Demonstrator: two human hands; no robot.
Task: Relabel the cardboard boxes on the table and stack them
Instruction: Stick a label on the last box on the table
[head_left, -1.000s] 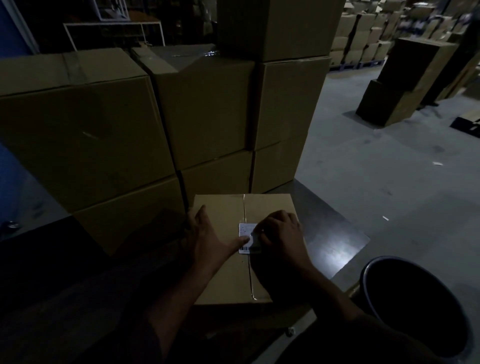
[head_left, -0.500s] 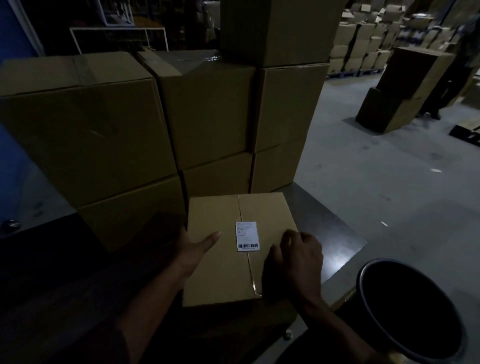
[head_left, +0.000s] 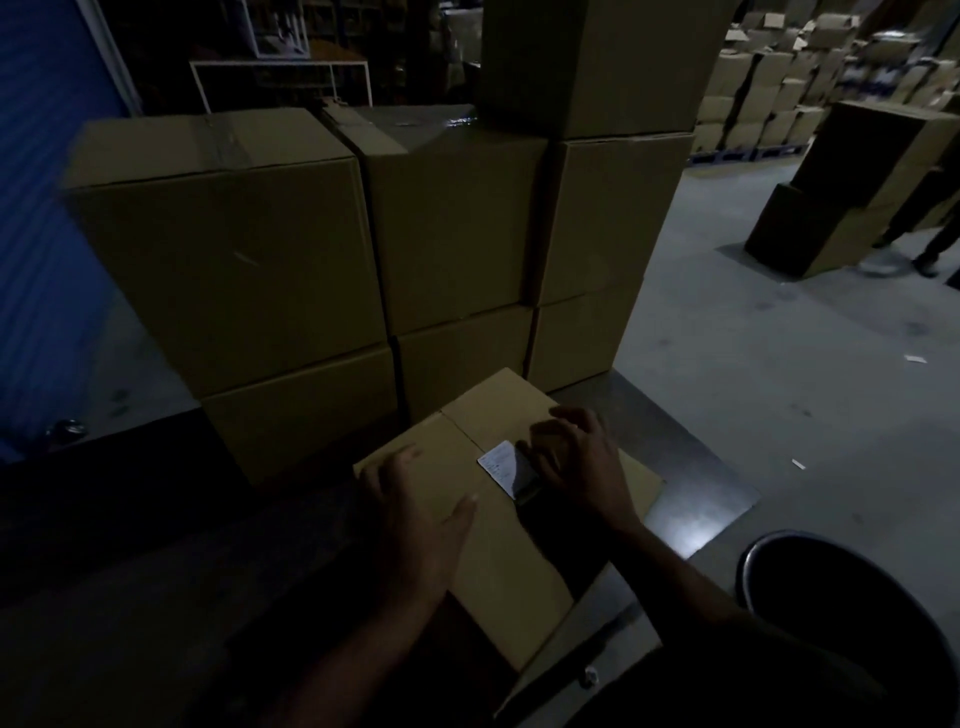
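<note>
A small cardboard box (head_left: 498, 415) lies on the dark table (head_left: 691, 483), turned at an angle. A white label (head_left: 500, 463) sits on its top by the centre seam. My left hand (head_left: 415, 514) rests flat on the box's left part, fingers spread. My right hand (head_left: 576, 462) lies on the right part of the top, its curved fingers over the label's right edge. Whether they pinch the label I cannot tell.
Large cardboard boxes (head_left: 234, 260) are stacked in a wall just behind the small box, two to three high. A black round bin (head_left: 852, 613) stands at the lower right beside the table. More boxes (head_left: 841, 208) and a person's legs (head_left: 930, 228) are on the concrete floor to the right.
The box has been turned clockwise on the table. My left hand moved from the box's left side onto its top; my right hand moved from the right edge up to the label.
</note>
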